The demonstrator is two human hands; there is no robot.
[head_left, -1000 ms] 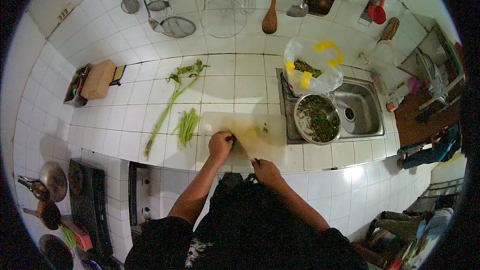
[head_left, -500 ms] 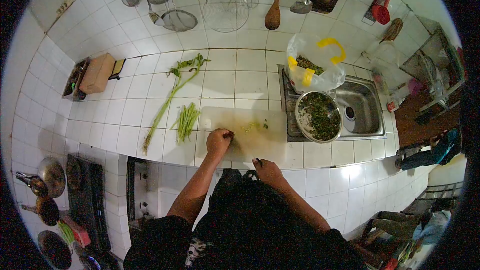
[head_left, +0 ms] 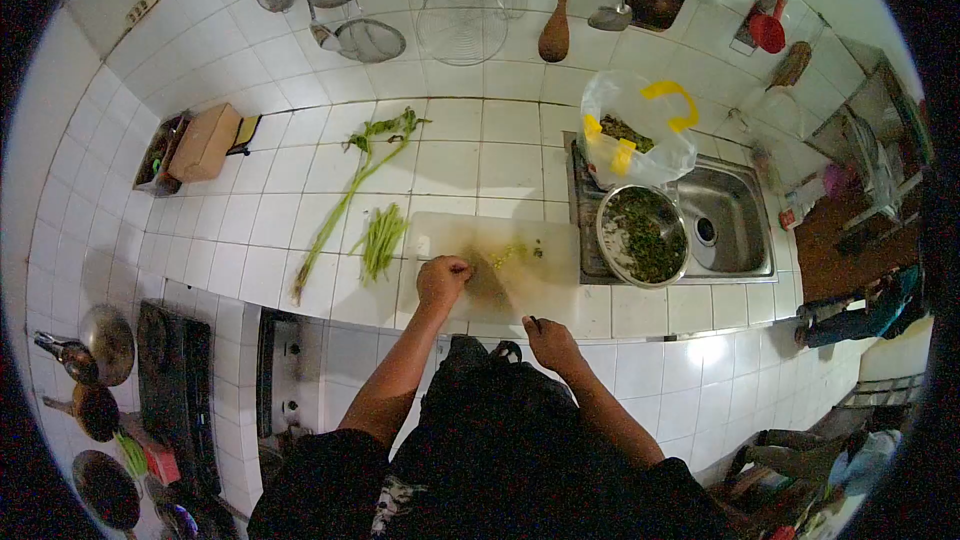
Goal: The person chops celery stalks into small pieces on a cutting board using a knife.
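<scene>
My right hand (head_left: 553, 346) is wrapped round the dark handle of a knife (head_left: 536, 323). The blade is hard to see; it seems to reach up and left over the pale cutting board (head_left: 548, 298). On the board's left part my left hand (head_left: 441, 281) is closed, its fingertips near the blade's far end. What it pinches, if anything, is too small to make out. Small chopped green pieces (head_left: 515, 254) lie on the board beyond the blade. Left of the board sits a bunch of cut green stalks (head_left: 381, 243), and farther left a long leafy stalk (head_left: 340, 208).
A metal bowl of chopped greens (head_left: 643, 236) stands at the edge of the sink (head_left: 737, 208), with a plastic bag (head_left: 640, 130) behind it. A cardboard box (head_left: 205, 143) is at the back left. Utensils hang on the wall, including a wooden spoon (head_left: 555, 35).
The whole view has shifted slightly. My right hand with the knife has moved a little to the right. My left hand stays closed at nearly the same place on the board.
</scene>
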